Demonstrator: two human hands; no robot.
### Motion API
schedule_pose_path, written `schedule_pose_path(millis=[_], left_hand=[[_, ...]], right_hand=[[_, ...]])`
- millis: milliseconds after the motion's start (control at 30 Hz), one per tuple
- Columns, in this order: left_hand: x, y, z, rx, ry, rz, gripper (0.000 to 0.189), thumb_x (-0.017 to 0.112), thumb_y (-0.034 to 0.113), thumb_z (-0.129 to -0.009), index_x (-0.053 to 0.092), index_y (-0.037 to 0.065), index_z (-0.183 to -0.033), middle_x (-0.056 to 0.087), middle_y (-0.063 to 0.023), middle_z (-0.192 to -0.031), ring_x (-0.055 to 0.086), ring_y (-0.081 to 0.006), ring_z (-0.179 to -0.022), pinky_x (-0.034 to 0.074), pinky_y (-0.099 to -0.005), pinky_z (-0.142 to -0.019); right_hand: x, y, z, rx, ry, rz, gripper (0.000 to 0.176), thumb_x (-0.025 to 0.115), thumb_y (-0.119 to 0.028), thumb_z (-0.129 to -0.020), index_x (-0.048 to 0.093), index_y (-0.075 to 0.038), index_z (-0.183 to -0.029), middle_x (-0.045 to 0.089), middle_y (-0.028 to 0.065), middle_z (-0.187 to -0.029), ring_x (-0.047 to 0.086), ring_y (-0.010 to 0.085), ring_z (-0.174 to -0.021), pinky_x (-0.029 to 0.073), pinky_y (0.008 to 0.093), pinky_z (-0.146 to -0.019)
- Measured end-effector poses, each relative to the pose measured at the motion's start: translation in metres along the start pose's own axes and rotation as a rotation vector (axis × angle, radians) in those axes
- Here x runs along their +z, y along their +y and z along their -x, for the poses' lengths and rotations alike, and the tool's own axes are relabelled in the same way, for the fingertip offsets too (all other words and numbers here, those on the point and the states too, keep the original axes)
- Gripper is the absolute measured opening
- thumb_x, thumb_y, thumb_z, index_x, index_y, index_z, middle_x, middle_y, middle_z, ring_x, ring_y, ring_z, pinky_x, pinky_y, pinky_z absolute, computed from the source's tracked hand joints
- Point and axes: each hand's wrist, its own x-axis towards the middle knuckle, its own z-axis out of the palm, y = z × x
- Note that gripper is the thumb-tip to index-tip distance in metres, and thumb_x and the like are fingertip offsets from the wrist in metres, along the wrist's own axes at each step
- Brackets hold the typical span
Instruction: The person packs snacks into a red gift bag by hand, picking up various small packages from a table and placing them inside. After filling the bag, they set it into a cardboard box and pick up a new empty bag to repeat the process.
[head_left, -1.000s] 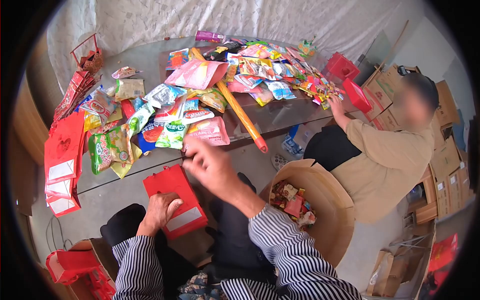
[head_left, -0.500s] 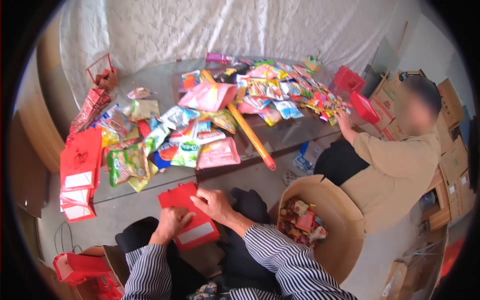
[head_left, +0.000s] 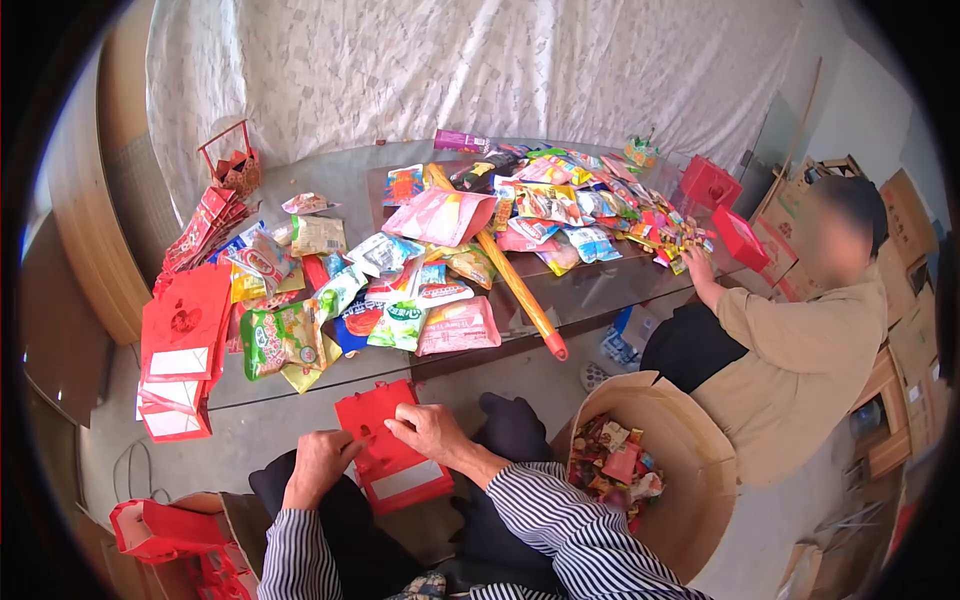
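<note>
**Red box on the lap, a hand at each side**

The red box (head_left: 395,455) lies on the person's lap, just below the near edge of the tabletop (head_left: 330,165) and directly under both hands. Its long axis runs from the person out toward the tabletop, leaning a little to the left, and the white label is at the near end. The left hand (head_left: 318,462) curls its fingers onto the box's left edge. The right hand (head_left: 428,430) rests on the upper face, fingertips pinched together near the middle; what they pinch is too small to tell. Both hands touch the box, and the right lies further onto it.

The tabletop is crowded with snack packets (head_left: 400,300), with a long orange stick (head_left: 520,290) lying slantwise among them. Flat red bags (head_left: 185,340) are stacked at its left end. A round cardboard bin (head_left: 690,470) of sweets (head_left: 615,470) stands just right of the lap. Beyond it a seated person puts a hand (head_left: 697,262) on the tabletop's far right. A white cloth (head_left: 480,70) hangs behind, and cardboard boxes (head_left: 905,300) are piled at the right.
</note>
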Motion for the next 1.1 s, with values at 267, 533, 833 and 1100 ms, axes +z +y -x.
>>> schedule_pose_path(millis=[267,533,833,1100], left_hand=[[0.0,0.003,-0.003,-0.041,0.036,0.076,0.021,0.073,0.017,-0.084,0.064,0.0,-0.075,0.063,-0.0172,-0.072,0.063,-0.038,-0.068,0.049,-0.0448,-0.062],[0.003,0.004,-0.007,-0.011,0.078,0.097,0.023,0.074,0.021,-0.085,0.065,0.002,-0.077,0.064,-0.0154,-0.072,0.064,-0.0363,-0.068,0.05,-0.0451,-0.062],[0.008,0.007,-0.011,0.002,0.068,0.094,0.022,0.075,0.02,-0.084,0.064,0.003,-0.077,0.063,-0.0142,-0.07,0.064,-0.0361,-0.067,0.05,-0.045,-0.06],[0.008,0.015,-0.013,0.021,0.068,0.141,0.022,0.076,0.021,-0.085,0.067,0.001,-0.079,0.063,-0.016,-0.07,0.063,-0.037,-0.065,0.049,-0.0436,-0.059]], right_hand=[[0.005,-0.005,-0.004,-0.019,-0.014,0.01,0.03,0.069,-0.022,-0.094,0.053,-0.003,-0.077,0.06,0.0148,-0.068,0.061,0.0343,-0.062,0.047,0.0419,-0.057],[0.006,-0.01,-0.008,-0.016,-0.01,-0.021,0.029,0.07,-0.021,-0.093,0.052,-0.003,-0.078,0.057,0.0156,-0.065,0.058,0.0341,-0.058,0.045,0.0415,-0.055],[0.007,-0.01,-0.007,-0.02,-0.006,-0.039,0.028,0.07,-0.019,-0.092,0.053,-0.003,-0.078,0.055,0.0157,-0.065,0.057,0.0336,-0.057,0.045,0.041,-0.054],[0.007,-0.013,-0.004,-0.031,-0.029,-0.033,0.029,0.069,-0.023,-0.093,0.053,-0.004,-0.078,0.06,0.0173,-0.068,0.061,0.0354,-0.061,0.047,0.0424,-0.055]])
